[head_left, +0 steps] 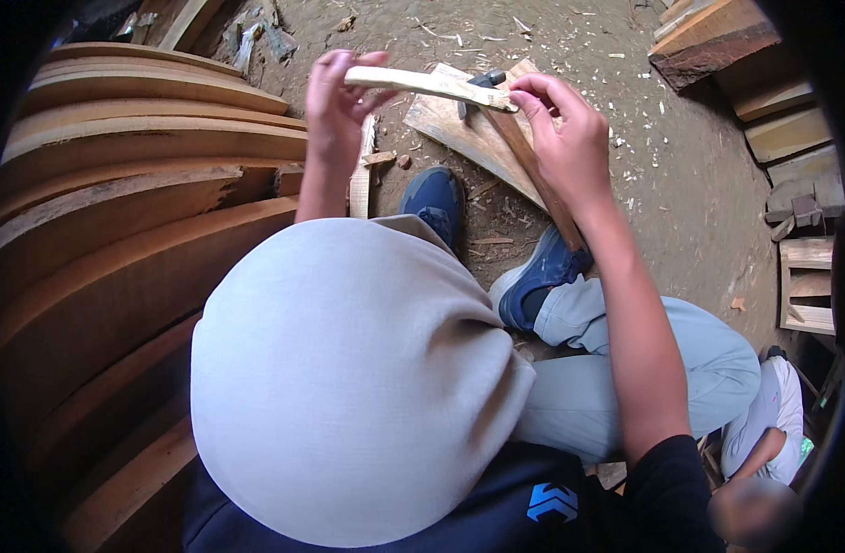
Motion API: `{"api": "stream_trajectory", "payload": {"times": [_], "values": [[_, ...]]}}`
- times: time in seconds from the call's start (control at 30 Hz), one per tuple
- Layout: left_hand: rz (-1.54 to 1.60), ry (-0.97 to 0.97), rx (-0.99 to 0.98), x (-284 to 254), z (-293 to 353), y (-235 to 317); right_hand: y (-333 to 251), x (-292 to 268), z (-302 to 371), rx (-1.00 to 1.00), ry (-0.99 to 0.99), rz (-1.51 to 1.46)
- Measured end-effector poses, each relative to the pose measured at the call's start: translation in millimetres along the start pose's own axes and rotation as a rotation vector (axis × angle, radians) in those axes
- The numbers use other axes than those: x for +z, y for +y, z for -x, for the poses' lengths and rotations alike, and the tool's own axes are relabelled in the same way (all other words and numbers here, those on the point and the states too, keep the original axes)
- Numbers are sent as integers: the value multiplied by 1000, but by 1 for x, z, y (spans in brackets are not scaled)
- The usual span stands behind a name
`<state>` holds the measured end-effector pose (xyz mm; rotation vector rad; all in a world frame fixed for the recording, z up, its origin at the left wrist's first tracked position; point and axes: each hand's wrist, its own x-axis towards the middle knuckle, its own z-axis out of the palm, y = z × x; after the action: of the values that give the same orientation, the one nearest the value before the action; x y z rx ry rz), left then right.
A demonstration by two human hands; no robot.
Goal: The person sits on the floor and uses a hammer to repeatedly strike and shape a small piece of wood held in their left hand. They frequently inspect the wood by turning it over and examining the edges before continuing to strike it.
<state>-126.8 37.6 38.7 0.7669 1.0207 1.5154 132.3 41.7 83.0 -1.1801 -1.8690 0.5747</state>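
A pale, slightly curved strip of wood (422, 85) is held up crosswise in front of me. Its left end rests between the fingers and thumb of my left hand (335, 101). My right hand (565, 134) pinches the other end, where the wood looks roughly cut, between thumb and fingertips. Below the strip, a hammer (524, 161) with a dark metal head and brown wooden handle lies over a flat wooden board (469, 147) on the ground. The strip and my right hand cover parts of the hammer and board.
Long curved planks (146, 138) are stacked along my left. My shoes (434, 207) stand near the board, amid scattered wood chips (625, 120) on the dirt floor. Timber blocks (717, 46) line the far right. Another person (763, 424) is at the lower right.
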Motion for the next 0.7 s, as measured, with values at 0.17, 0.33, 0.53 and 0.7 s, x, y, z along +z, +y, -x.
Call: {"api": "stream_trajectory", "payload": {"times": [0.17,0.33,0.53,0.7], "values": [[-598,-1,-166,-34,-20,22,23,7,-22,-340,-152,245],[-762,-357,-241,-20,-6,7,26,26,-40,-557,-246,224],[-668,-541,-610,-12,6,12,40,43,-43,-461,-231,110],[-828,-255,-443,-36,4,3,51,37,-7,103,-191,313]]}}
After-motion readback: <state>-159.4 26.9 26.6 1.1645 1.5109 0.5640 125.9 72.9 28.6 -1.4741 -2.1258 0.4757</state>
